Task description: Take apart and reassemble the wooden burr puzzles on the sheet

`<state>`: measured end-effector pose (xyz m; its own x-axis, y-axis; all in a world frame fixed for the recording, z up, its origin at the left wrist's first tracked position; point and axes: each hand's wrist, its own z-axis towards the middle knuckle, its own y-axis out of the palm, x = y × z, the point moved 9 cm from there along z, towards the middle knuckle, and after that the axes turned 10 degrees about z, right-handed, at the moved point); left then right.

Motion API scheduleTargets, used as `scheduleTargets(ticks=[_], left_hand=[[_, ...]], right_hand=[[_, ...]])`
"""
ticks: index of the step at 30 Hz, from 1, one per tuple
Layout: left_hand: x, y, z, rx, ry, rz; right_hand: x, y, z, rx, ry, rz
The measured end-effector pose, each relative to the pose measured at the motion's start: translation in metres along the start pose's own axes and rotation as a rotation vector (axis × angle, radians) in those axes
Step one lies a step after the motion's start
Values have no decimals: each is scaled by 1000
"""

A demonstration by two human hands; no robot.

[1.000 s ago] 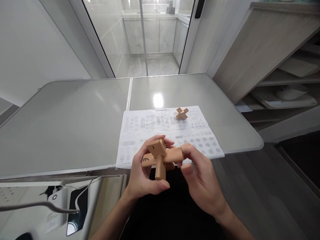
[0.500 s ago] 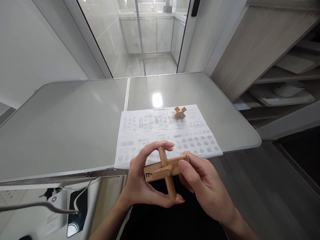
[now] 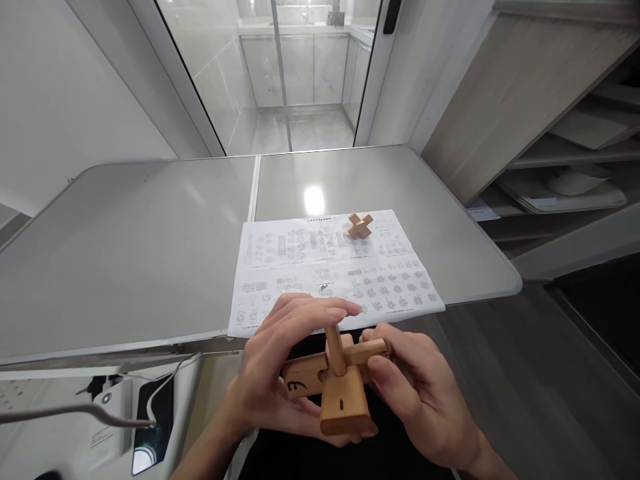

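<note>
A wooden interlocking puzzle (image 3: pixel 345 397) of crossed pieces, with dark marks on some faces, is held between my hands above my lap. My left hand (image 3: pixel 273 363) curls around its left side, fingers over the top of the upright rod and thumb side underneath. My right hand (image 3: pixel 420 393) pinches the end of the right-hand bar between thumb and fingers. Farther off, a smaller wooden burr puzzle (image 3: pixel 361 226) rests on a printed instruction sheet (image 3: pixel 300 267) covered in small diagrams.
The sheet lies on a grey folding table (image 3: pixel 165 247) near its front edge. At lower left, a phone (image 3: pixel 153 423) and a white charger (image 3: pixel 111 417) with a cable rest on a white surface. Shelves (image 3: pixel 560 180) stand at right; a glass door (image 3: pixel 300 73) lies beyond the table.
The puzzle has been turned in my hands, so a wide block with a short mark now faces me. Both hands have lowered slightly, and my left fingers have moved over the rod's top.
</note>
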<state>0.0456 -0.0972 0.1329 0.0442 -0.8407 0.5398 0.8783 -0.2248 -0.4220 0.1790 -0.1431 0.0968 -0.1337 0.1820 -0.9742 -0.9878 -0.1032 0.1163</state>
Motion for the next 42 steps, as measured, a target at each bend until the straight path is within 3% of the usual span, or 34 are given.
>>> scheduleTargets(ticks=[6,22,28,34,42], left_hand=[[3,-2,0,9,-13,23],[0,3,2,-118,-84,62],[-2,6,-1,-178,-109,86],[-25,4,-5,-229,-347,-97],[-53,14,-25,-356,-615,-385]], right_hand=[[-11,-5,-2,47,-88,-63],[11,6,-5,-52,103,88],[7,2,-1,-6,39,6],[1,-8,4,49,-83,-184],[8,-11,4,56,-90,-270]])
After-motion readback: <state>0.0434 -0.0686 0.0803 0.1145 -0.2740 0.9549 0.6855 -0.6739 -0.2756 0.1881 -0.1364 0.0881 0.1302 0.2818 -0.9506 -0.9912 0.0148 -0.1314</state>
